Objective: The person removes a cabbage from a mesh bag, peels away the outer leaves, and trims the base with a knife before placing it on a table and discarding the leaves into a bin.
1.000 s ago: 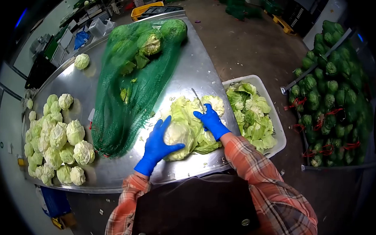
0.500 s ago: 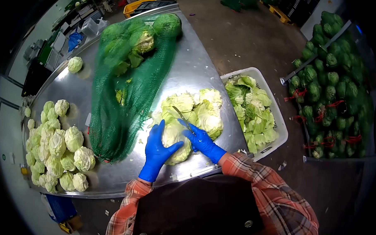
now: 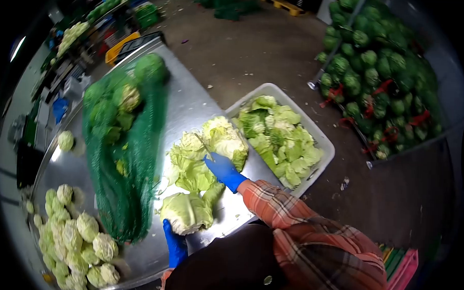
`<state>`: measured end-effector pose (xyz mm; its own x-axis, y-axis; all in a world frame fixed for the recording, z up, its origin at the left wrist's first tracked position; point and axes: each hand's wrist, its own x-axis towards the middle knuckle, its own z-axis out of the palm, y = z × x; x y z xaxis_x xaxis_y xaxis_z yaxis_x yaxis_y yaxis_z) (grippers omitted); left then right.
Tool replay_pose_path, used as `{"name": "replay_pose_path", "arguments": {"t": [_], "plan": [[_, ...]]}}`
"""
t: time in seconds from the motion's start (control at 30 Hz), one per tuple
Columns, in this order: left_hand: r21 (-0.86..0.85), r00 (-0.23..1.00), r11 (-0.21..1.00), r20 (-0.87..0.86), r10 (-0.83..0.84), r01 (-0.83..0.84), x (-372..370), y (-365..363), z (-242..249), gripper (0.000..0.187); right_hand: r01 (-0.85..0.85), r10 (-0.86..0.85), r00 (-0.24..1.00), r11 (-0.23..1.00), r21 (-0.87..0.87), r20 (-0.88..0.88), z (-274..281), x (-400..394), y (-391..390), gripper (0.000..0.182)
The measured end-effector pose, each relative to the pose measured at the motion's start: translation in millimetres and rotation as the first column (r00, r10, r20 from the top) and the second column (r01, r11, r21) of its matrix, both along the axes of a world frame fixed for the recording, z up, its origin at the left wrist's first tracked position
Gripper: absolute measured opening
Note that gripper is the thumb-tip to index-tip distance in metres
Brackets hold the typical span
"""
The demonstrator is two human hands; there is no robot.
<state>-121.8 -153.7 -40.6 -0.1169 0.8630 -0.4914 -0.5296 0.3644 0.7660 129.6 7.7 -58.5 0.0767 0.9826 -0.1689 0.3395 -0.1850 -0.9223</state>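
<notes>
My right hand (image 3: 223,170), in a blue glove, is closed around a knife (image 3: 204,145) over loose cabbage leaves (image 3: 193,164) on the metal table (image 3: 180,84). Nearer to me lies a pale green cabbage (image 3: 186,212). Against its lower left side is my left hand (image 3: 175,245), also gloved in blue; its fingers are mostly hidden by the cabbage, so its grip cannot be made out. A green net bag (image 3: 126,177) with cabbages inside lies left of the leaves.
A white crate (image 3: 320,171) of leaves stands beyond the table's right edge. Trimmed cabbages (image 3: 73,236) are heaped at the table's left end, with one cabbage (image 3: 65,140) above them. Netted cabbages (image 3: 382,73) with red ties fill a rack at the right.
The view has turned, shifting the table left and down. My left hand has moved from the cabbage's upper side to its lower left. My right hand with the knife is now farther from that cabbage.
</notes>
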Motion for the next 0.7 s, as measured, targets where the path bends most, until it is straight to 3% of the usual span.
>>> {"name": "replay_pose_path", "arguments": {"t": [0.1,0.13,0.23,0.3,0.37,0.4,0.43,0.47,0.53,0.57,0.6,0.63,0.67,0.7], "plan": [[-0.080,0.960,0.997,0.279,0.031,-0.008,25,-2,35,0.074,0.134,-0.142,0.986,0.987,0.088,0.093,-14,57,11,0.042],[-0.156,0.955,0.985,0.294,-0.032,0.080,0,-10,4,0.074,0.146,-0.151,0.988,0.984,0.097,0.041,-23,84,15,0.042],[-0.090,0.918,0.993,0.394,-0.037,0.078,61,5,92,0.074,0.311,-0.305,0.950,0.939,0.146,-0.064,-61,171,20,0.044],[-0.131,0.907,0.990,0.421,0.004,0.056,61,2,91,0.074,0.241,-0.244,0.959,0.970,0.040,0.146,0,202,0,0.054],[-0.191,0.915,0.978,0.403,-0.002,0.086,53,4,85,0.074,0.262,-0.336,0.884,0.932,0.251,0.324,15,208,-5,0.067],[-0.193,0.928,0.969,0.366,-0.073,0.153,52,12,84,0.077,0.202,-0.293,0.886,0.941,0.270,0.359,7,207,0,0.069],[-0.195,0.933,0.956,0.329,-0.147,0.220,51,20,84,0.079,0.154,-0.239,0.952,0.914,0.375,0.192,0,193,3,0.060],[-0.175,0.916,0.959,0.375,-0.145,0.224,48,18,79,0.081,0.135,-0.108,0.878,0.990,0.026,-0.466,7,170,-2,0.052],[-0.137,0.887,0.950,0.415,-0.202,0.280,38,19,67,0.085,-0.181,0.171,0.928,0.983,0.001,-0.330,5,101,-23,0.048],[-0.097,0.946,0.966,0.244,-0.212,0.241,29,20,50,0.081,-0.333,0.320,0.911,0.943,-0.008,-0.261,4,66,-34,0.047],[-0.010,0.980,0.984,-0.088,-0.179,0.179,26,19,29,0.078,-0.426,0.372,0.844,0.902,-0.062,-0.386,52,41,-52,0.047],[0.058,0.901,0.989,-0.421,-0.100,0.136,21,15,13,0.076,-0.537,0.418,0.750,0.837,-0.105,-0.512,77,18,-66,0.047],[0.113,0.756,0.990,-0.655,0.008,0.087,18,10,6,0.075,-0.527,0.420,0.721,0.849,-0.042,-0.551,52,-2,-75,0.049],[0.185,0.682,0.981,-0.724,0.098,0.056,21,12,11,0.075,-0.516,0.365,0.730,0.849,-0.116,-0.578,49,-14,-75,0.050]]}}
